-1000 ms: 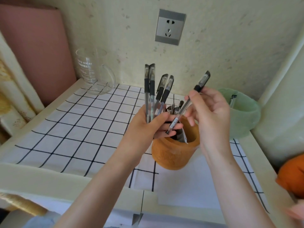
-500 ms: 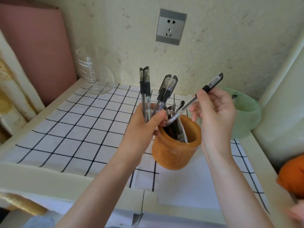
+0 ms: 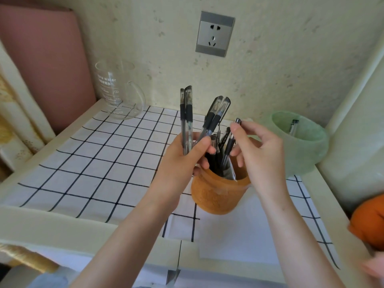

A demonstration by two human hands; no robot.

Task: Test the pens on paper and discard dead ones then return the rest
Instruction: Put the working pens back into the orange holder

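Note:
My left hand [image 3: 185,161] grips a bunch of several capped black pens [image 3: 188,117] that stick up above the orange pen holder [image 3: 218,192]. My right hand [image 3: 259,150] pinches the top of one more black pen [image 3: 229,146], which stands steeply with its lower end inside the holder. More pens and a folded paper scrap sit in the holder. A white sheet of paper [image 3: 234,229] lies on the checked cloth just in front of the holder. A green pot [image 3: 305,146] at the back right holds one pen [image 3: 293,126].
A glass measuring jug [image 3: 118,90] stands at the back left corner. A wall socket [image 3: 215,34] is on the wall behind. An orange object [image 3: 369,221] sits at the right edge. The tray-like table has a raised cream rim [image 3: 62,223] along its front.
My right hand has swung its pen from tilted over the holder to nearly upright and lowered it into the holder. The left hand has kept its bunch almost still.

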